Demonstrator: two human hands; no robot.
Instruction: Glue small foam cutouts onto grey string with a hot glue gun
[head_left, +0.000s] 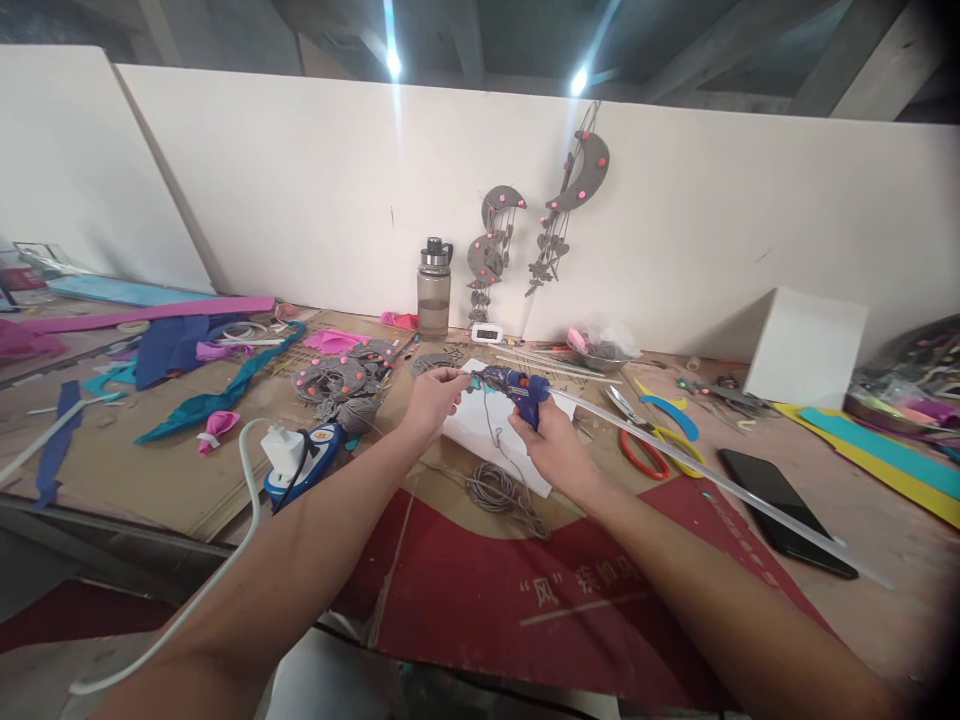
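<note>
Across the worktop (885, 500), spread with printed cardboard (450, 620) and, on top of that, a white sheet (540, 470). At the back, upright by the wall, a bottle (433, 305); off to the right, flat, a black phone (784, 510). Gripping the blue glue gun (525, 390) in the right hand (559, 450), fingers closed round the handle, nozzle turned left above the sheet, long clear stick (592, 411) trailing from its rear and passing over the phone. Below, a loose coil (495, 488) of grey cord. Beside the nozzle, pinching with the left hand (436, 400), fingertips nearly together, on something too small to tell; near them, grey strand (489, 412) hanging down.
</note>
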